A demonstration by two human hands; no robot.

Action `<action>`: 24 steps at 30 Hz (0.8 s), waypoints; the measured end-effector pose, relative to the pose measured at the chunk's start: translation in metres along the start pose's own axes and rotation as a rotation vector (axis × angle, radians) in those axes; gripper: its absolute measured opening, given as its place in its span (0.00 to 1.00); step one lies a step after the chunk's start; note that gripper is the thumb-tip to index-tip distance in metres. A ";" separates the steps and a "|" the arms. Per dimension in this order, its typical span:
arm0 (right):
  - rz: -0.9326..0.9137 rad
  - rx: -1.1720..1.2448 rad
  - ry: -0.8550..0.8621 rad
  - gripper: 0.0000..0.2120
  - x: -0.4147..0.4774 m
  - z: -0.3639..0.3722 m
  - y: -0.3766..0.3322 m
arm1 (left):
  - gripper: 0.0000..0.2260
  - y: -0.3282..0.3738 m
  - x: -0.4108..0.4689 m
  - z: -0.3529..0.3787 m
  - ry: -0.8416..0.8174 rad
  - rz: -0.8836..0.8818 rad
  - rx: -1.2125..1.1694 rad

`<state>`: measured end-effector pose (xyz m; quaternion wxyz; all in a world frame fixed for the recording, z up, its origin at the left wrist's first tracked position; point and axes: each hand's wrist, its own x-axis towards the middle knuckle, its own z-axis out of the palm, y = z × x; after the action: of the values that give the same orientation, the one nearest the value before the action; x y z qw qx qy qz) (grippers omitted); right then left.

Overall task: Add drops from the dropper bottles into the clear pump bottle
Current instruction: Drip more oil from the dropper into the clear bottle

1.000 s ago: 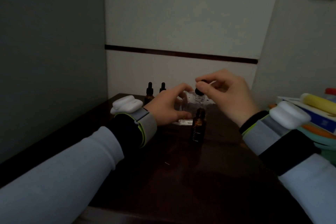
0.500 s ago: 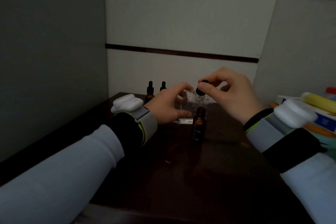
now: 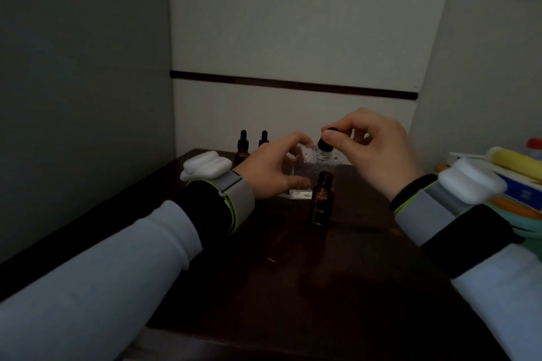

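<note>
Head view: the fingers (image 3: pixel 337 142) of the right hand (image 3: pixel 378 152) pinch the black bulb of a dropper (image 3: pixel 326 141), thumb and forefinger closed on it and the rest loosely curled behind. The dropper hangs directly over the neck of the clear pump bottle (image 3: pixel 319 160). Whether its glass tip is inside the mouth or just above it is too dim to tell.

The left hand (image 3: pixel 269 170) wraps the clear pump bottle from its left side, forefinger over the shoulder and thumb low at the front, holding it upright on the table (image 3: pixel 337 287), towards the back. Just in front stands an amber bottle (image 3: pixel 321 202), uncapped and unsupported, between the two wrists. A white flat piece (image 3: pixel 299 194) lies by the clear bottle's base. Two capped dropper bottles (image 3: pixel 242 148) wait behind the left hand, near the wall.

The step in hand looks like squeezing drops in. The risks are these:
- A hard squeeze could send a stream instead of drops.
- A tip off centre would wet the rim or the left forefinger beside it.
- The open amber bottle is the likeliest casualty, since either wrist dropping or pulling back could tip it and spill it across the dark table.
</note>
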<state>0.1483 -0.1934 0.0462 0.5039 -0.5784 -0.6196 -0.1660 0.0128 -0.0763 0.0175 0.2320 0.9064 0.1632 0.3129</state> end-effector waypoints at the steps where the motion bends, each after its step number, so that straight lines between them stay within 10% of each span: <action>1: 0.011 0.026 0.000 0.02 0.000 0.000 0.000 | 0.25 0.000 0.000 0.000 -0.002 0.001 -0.002; 24: 0.095 0.235 0.018 0.07 -0.005 0.010 0.000 | 0.26 0.001 0.000 0.000 -0.012 0.000 -0.008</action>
<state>0.1431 -0.1878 0.0380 0.5812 -0.5424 -0.6022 -0.0735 0.0132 -0.0771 0.0184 0.2368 0.9073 0.1605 0.3081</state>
